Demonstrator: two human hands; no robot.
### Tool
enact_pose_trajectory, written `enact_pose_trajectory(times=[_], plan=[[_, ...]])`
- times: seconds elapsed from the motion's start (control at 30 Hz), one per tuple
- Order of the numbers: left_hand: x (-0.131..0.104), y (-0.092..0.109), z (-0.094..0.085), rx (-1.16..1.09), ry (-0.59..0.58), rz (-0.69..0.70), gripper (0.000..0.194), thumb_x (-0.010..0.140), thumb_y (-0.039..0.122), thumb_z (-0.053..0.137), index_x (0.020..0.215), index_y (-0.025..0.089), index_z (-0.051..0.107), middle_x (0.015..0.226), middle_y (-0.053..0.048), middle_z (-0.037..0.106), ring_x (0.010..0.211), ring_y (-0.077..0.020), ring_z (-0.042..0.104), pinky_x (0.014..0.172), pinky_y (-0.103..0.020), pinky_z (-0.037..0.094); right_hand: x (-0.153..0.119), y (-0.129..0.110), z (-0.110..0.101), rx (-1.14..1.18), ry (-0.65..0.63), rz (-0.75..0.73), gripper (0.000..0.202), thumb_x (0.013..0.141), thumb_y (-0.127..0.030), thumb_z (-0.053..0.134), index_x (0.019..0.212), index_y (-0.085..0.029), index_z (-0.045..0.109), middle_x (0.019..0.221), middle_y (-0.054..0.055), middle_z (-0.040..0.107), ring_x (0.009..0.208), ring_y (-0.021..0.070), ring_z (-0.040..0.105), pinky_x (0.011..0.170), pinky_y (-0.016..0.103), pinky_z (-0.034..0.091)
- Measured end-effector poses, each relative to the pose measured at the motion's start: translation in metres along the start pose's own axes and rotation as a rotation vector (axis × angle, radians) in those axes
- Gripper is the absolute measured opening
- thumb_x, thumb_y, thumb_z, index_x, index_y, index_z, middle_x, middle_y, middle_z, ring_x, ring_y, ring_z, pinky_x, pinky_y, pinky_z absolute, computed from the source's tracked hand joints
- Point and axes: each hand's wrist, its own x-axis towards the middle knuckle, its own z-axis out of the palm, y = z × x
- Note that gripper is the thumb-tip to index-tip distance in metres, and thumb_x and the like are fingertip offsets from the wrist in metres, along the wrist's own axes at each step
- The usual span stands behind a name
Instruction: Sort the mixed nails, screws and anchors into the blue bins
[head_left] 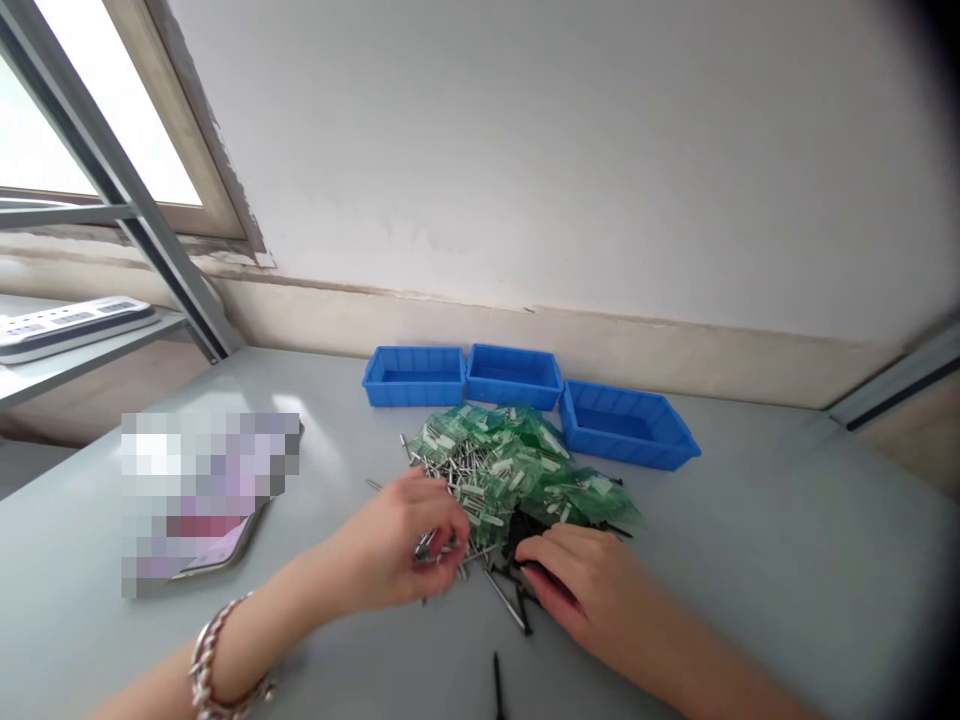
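My left hand [409, 545] is curled at the near left of a heap, with a few shiny silver nail-like pieces [426, 545] between its fingers. My right hand [581, 575] lies at the near right of the heap, its fingers closed around black screws [551, 580] that are mostly hidden. Small green plastic bags [525, 460] with metal pieces inside cover much of the heap. Loose silver pieces [459, 462] spread over its left side. Dark screws lie below the bags, and one black screw [497, 685] rests apart near the front edge of the view.
Behind the heap stand three blue bins: a left bin [416, 396], a middle bin [514, 391] and a right bin [626, 445]. A phone [225, 550], partly pixelated, lies on the grey table [780, 560] at left. A power strip [82, 325] sits on a side shelf.
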Motion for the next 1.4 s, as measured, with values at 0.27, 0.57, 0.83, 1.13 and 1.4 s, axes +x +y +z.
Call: enact_pose_trajectory(times=[0.27,0.57,0.83,1.13,1.4], plan=[[0.042,-0.055,-0.049,0.157,0.654,-0.379,0.009,0.075,0.025,0.053,0.077,0.017,0.052,0.067,0.0,0.062,0.057,-0.0103,0.052,0.057,-0.022,0.041,0.001,-0.002,0.0,-0.046,-0.014,0.006,0.019,0.083,-0.01,0.044,0.089,-0.02,0.059,0.076,0.002,0.06,0.071,0.0156,0.056,0.064,0.026,0.039],[0.058,-0.099,-0.037,0.095,0.719,-0.545,0.01,0.073,0.021,0.047,0.08,0.017,0.053,0.079,-0.003,0.068,0.063,-0.0139,0.06,0.063,-0.026,0.046,0.003,-0.005,-0.004,-0.056,-0.042,0.015,0.019,0.083,-0.01,0.045,0.087,-0.019,0.061,0.075,0.002,0.059,0.069,0.0153,0.054,0.063,0.025,0.039],[0.049,-0.047,-0.038,0.105,0.615,-0.364,0.011,0.075,0.016,0.046,0.084,0.017,0.053,0.074,-0.001,0.064,0.062,-0.0119,0.057,0.056,-0.022,0.042,0.001,-0.002,0.001,-0.052,0.005,0.005,0.018,0.082,-0.01,0.048,0.088,-0.02,0.061,0.075,0.001,0.06,0.07,0.0158,0.056,0.064,0.027,0.04],[0.013,0.006,0.021,0.065,0.035,0.041,0.015,0.078,0.008,0.04,0.085,0.017,0.05,0.073,-0.002,0.054,0.065,-0.0121,0.047,0.058,-0.023,0.038,0.001,-0.003,0.001,-0.132,0.038,0.026,0.015,0.077,-0.007,0.054,0.084,-0.019,0.06,0.075,0.0,0.06,0.069,0.0158,0.056,0.062,0.027,0.039],[0.012,0.007,0.026,0.192,-0.216,0.059,0.008,0.077,0.019,0.049,0.085,0.019,0.052,0.078,-0.002,0.054,0.073,-0.0162,0.048,0.065,-0.027,0.039,0.002,-0.002,0.01,-0.308,0.159,-0.041,0.013,0.066,-0.006,0.064,0.069,-0.018,0.058,0.067,0.001,0.057,0.067,0.0186,0.053,0.056,0.028,0.037]])
